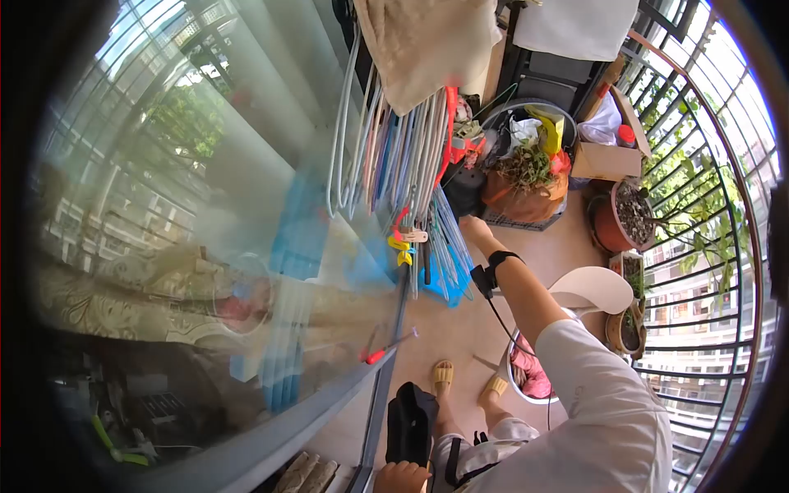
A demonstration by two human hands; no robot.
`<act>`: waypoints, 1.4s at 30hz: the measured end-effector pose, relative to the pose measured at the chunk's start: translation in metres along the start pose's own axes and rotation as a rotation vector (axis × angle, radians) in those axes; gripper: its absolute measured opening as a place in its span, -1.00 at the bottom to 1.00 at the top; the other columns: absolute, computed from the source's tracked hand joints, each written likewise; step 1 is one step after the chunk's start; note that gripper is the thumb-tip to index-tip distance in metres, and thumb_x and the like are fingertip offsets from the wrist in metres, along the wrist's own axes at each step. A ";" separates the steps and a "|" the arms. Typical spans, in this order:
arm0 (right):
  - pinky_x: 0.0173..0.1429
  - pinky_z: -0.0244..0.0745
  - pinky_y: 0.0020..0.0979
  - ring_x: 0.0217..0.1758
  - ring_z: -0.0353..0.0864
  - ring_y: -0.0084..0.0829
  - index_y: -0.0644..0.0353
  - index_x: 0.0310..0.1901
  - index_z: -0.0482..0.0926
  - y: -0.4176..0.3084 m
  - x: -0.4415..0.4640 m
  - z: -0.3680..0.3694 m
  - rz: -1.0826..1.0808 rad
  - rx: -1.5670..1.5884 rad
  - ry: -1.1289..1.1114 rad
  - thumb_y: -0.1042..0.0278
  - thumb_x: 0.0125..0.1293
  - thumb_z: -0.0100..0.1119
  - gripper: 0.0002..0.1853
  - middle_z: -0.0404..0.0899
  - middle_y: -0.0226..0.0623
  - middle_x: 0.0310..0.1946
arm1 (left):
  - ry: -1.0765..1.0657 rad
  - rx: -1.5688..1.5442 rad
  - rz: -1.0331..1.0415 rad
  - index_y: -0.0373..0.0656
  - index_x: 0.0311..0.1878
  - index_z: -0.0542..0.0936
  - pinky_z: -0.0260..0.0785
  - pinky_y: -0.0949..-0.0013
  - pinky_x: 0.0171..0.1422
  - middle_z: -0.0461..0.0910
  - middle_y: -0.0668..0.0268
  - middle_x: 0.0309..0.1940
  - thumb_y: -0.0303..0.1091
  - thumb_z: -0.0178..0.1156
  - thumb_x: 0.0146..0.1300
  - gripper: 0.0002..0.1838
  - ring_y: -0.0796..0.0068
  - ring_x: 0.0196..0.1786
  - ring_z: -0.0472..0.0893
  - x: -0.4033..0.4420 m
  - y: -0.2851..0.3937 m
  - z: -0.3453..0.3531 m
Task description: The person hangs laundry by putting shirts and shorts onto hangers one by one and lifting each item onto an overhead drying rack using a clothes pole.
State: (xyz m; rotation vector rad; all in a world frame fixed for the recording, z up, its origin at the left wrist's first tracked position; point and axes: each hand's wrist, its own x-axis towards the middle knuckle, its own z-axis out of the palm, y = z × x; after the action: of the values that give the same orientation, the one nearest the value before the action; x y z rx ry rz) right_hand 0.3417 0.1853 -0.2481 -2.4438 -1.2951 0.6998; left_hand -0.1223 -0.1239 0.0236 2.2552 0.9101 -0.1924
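My right hand (474, 231), with a dark band at the wrist, reaches forward and is closed beside a bundle of thin blue hangers (445, 246). What its fingers hold, if anything, is hidden. Many more hangers (403, 156) hang in a row just beyond, with coloured clips (401, 246) below them. At the bottom edge, my left hand (402, 476) is curled around the lower end of a long black item (412, 423) whose kind I cannot make out.
A glass door (205, 246) fills the left side. A red-handled screwdriver-like tool (378, 356) shows by its frame. On the right are a white bucket (534, 378), a potted plant (629, 218), a cardboard box (608, 160) and balcony railings (699, 324). An orange bag (526, 197) stands ahead.
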 end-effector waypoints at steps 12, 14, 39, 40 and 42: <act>-0.09 0.48 -0.23 -0.16 0.61 -0.24 -0.13 -0.20 0.65 -0.022 -0.007 -0.003 0.132 -0.054 0.124 0.08 0.14 0.08 -0.76 0.63 -0.28 -0.25 | 0.029 0.109 0.036 -0.01 -0.51 0.44 0.26 0.31 -0.26 0.38 0.38 -0.57 -0.30 0.04 0.15 -0.87 0.42 -0.35 0.42 0.014 -0.008 -0.010; -0.17 0.49 -0.28 -0.22 0.61 -0.22 -0.16 -0.20 0.64 -0.020 -0.010 -0.011 0.099 0.087 0.209 0.05 0.11 0.12 -0.75 0.63 -0.27 -0.32 | -0.018 0.162 0.054 -0.01 -0.48 0.46 0.26 0.31 -0.26 0.39 0.39 -0.55 -0.29 0.03 0.17 -0.87 0.42 -0.36 0.41 0.011 -0.009 -0.010; -0.54 -0.03 -0.67 -0.60 0.12 -0.79 0.24 -0.27 0.58 0.160 -0.409 -0.175 0.102 1.254 0.367 0.29 0.34 0.01 -0.78 0.22 -0.66 -0.65 | 0.069 0.477 0.556 -0.11 -0.63 0.39 0.20 0.33 -0.34 0.37 0.35 -0.62 -0.29 0.28 -0.05 -0.75 0.36 -0.44 0.41 0.055 0.139 -0.090; -0.54 -0.03 -0.67 -0.61 0.11 -0.79 0.25 -0.27 0.58 0.156 -0.416 -0.179 0.060 1.275 0.340 0.28 0.34 0.01 -0.78 0.21 -0.66 -0.66 | 0.064 0.510 0.574 -0.12 -0.63 0.40 0.20 0.33 -0.34 0.39 0.35 -0.62 -0.30 0.29 -0.06 -0.75 0.36 -0.44 0.41 0.057 0.147 -0.097; -0.56 -0.06 -0.66 -0.64 0.07 -0.79 0.27 -0.25 0.55 0.151 -0.425 -0.191 -0.037 1.530 0.199 0.25 0.36 0.01 -0.76 0.22 -0.65 -0.67 | 0.048 0.559 0.597 -0.14 -0.62 0.44 0.19 0.34 -0.34 0.43 0.35 -0.61 -0.31 0.30 -0.08 -0.77 0.37 -0.45 0.43 0.058 0.159 -0.109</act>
State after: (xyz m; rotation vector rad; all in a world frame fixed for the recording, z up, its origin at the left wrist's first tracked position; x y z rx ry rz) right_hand 0.3456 -0.2569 -0.0368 -1.1491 -0.3423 0.8927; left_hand 0.0136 -0.1035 0.1706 2.9485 0.1707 -0.1277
